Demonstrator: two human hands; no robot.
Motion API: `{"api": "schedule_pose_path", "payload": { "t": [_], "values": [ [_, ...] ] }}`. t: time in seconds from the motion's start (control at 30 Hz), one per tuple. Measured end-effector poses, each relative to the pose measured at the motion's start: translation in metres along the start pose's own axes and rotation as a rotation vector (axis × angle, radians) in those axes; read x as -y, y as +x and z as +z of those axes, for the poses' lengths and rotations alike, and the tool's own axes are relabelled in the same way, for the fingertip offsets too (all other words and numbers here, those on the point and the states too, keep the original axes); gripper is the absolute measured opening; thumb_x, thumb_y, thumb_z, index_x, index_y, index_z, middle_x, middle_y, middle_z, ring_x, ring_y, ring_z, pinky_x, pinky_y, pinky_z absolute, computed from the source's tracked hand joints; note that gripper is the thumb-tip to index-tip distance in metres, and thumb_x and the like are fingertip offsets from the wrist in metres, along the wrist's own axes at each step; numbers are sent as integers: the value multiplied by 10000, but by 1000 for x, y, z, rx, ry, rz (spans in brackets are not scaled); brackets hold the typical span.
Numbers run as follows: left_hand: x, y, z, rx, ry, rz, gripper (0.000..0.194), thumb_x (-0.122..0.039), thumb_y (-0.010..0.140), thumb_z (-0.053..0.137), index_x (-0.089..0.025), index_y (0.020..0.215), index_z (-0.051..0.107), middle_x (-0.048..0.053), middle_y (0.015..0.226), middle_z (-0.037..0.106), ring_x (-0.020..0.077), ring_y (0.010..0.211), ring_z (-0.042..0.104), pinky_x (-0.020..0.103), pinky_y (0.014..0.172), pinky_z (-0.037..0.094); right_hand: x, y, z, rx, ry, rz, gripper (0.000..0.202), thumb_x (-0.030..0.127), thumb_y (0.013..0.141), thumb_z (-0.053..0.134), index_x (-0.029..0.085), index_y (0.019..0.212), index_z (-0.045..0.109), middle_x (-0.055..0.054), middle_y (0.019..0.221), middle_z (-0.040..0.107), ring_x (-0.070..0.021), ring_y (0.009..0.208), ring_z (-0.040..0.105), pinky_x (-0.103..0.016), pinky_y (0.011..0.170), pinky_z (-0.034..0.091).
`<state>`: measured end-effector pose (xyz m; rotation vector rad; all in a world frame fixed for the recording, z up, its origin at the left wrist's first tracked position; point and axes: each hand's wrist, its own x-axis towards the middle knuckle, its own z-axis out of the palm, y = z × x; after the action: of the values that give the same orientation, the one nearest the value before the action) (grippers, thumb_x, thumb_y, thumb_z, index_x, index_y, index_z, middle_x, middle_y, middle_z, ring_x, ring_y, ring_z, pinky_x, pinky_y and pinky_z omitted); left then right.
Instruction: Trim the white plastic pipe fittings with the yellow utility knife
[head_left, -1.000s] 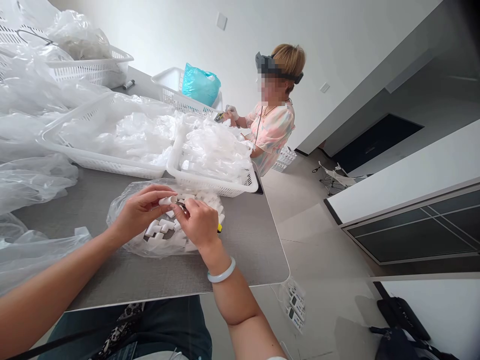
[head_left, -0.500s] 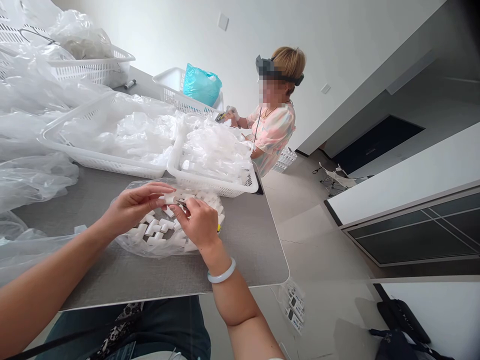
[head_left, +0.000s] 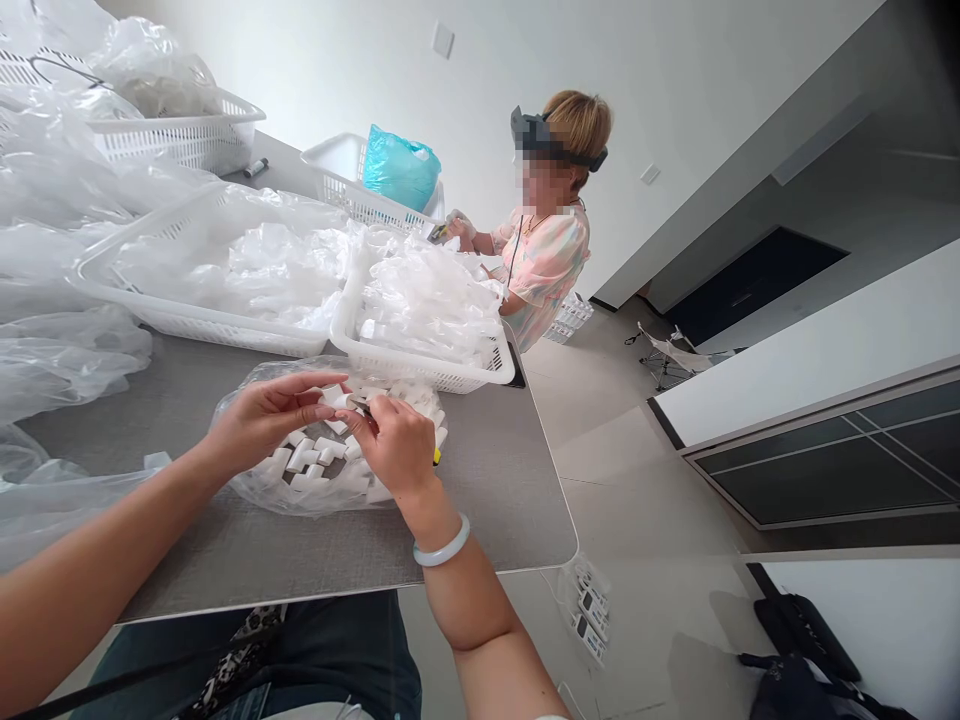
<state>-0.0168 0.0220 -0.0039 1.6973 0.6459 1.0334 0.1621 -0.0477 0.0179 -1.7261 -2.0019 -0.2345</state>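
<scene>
Between the fingertips and thumb of my left hand [head_left: 274, 415] is a white plastic pipe fitting [head_left: 336, 399]. My right hand [head_left: 397, 440] is closed around a knife [head_left: 363, 407]; its dark blade end meets the fitting, and a yellow end shows past the palm. Most of the knife is hidden by my fingers. Under both hands lies a clear plastic bag [head_left: 247, 490], spread on the table, with many white tee-shaped fittings [head_left: 304, 458] on it.
Beyond my hands stand a white basket [head_left: 480, 372] heaped with clear bags and a wider basket [head_left: 217, 325] of bags. A blue bag [head_left: 401, 170] sits in a farther basket. Across the table [head_left: 495, 500], a co-worker [head_left: 551, 245] holds a tool. Plastic bags [head_left: 67, 350] pile at left.
The fitting in my left hand has tilted slightly, showing more of its side. Both hands stay in nearly the same place, and the view has shifted a little.
</scene>
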Motion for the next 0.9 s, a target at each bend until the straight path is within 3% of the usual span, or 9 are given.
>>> {"api": "schedule_pose_path", "payload": {
  "t": [0.17,0.37,0.53,0.73,0.9],
  "values": [
    [-3,1,2,-21,-22,-5,252,-409,868,715,-287,1089,710,46,891,767,292,803,750,406,650,655,-1,-1,1,-26,0,-10,423,467,1003,565,200,675,583,24,587,587,-108,596,606,-206,498,294],
    [-1,0,4,-33,-1,5,224,-430,853,715,-284,1021,694,33,816,744,244,672,711,383,573,639,-1,0,1,-22,-14,16,475,551,975,573,192,664,574,27,557,563,-111,553,581,-219,480,271],
    [-4,-2,8,-94,51,41,199,-414,855,713,-286,1005,698,41,910,752,227,707,707,387,614,651,1,-1,-1,-2,-33,16,420,478,986,587,198,674,571,33,567,558,-106,565,592,-209,479,284],
    [-3,-4,12,-126,78,88,192,-426,857,696,-297,999,682,64,990,762,285,827,737,452,633,664,0,-1,2,-14,-38,-25,401,447,996,581,204,678,570,31,577,571,-109,568,602,-216,474,285],
    [-9,-4,7,-8,58,41,218,-448,895,657,-274,1025,681,95,1114,759,298,887,743,420,626,657,-5,-1,4,-11,-29,7,445,502,1029,480,208,727,623,8,632,622,-118,616,615,-220,499,293]
  ]
}}
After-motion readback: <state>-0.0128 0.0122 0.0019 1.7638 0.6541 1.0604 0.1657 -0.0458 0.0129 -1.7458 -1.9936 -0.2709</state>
